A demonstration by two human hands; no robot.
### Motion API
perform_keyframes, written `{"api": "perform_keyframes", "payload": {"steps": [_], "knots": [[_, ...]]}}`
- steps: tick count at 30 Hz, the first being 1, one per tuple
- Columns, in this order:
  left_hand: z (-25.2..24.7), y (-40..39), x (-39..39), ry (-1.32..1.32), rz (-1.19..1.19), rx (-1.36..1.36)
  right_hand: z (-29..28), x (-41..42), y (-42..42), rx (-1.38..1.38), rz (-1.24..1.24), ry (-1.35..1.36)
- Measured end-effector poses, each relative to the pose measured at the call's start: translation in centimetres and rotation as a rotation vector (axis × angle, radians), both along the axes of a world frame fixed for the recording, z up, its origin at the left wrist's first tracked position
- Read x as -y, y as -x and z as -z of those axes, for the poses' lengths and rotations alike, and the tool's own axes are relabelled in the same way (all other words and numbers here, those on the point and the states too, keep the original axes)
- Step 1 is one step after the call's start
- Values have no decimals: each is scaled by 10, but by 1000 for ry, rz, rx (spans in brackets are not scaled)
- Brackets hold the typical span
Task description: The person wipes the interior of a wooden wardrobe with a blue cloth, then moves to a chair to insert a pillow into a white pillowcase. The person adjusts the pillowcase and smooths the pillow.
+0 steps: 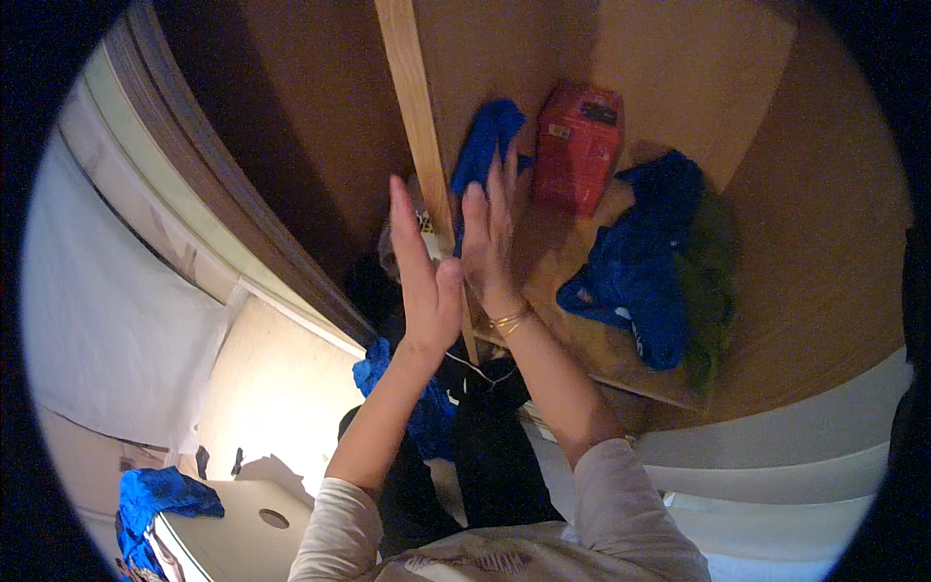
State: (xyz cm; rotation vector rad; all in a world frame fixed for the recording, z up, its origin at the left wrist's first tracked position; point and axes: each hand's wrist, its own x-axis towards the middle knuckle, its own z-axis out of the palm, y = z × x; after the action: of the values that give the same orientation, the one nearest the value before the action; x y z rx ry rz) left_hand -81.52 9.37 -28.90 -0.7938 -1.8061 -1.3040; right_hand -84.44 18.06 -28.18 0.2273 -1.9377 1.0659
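Note:
Both of my hands are raised in front of a wooden cabinet, palms turned towards each other with a small gap between them. My left hand (425, 280) has its fingers extended and holds nothing. My right hand (494, 233), with thin gold-coloured bangles at the wrist, is also empty and somewhat blurred. Behind the right hand lies a blue cloth (489, 142). A red package (580, 149) bearing labels stands beside it. Further right, a dark blue garment (640, 269) lies against a green cloth (709, 284) on the cabinet's shelf.
A wooden upright divider (418, 94) splits the cabinet. Blue cloth (433, 418) and a white cord (476, 369) are near my legs. At lower left, a blue cloth (171, 491) hangs over a pale board (251, 516) with an oval hole. A white curtain (116, 305) hangs at left.

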Motion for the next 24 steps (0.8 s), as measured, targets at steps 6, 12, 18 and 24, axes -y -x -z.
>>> {"api": "perform_keyframes", "payload": {"steps": [6, 12, 18, 24], "knots": [[64, 4, 6, -306, 379, 472, 118, 24, -22, 233, -145, 335], [62, -5, 6, -345, 373, 620, 70, 31, -40, 42, -86, 165], [68, -41, -13, -137, 14, 81, 105, 5, -51, 106, 49, -167], [118, -43, -43, 287, 162, 34, 150, -20, -79, 333, 142, -269]]}}
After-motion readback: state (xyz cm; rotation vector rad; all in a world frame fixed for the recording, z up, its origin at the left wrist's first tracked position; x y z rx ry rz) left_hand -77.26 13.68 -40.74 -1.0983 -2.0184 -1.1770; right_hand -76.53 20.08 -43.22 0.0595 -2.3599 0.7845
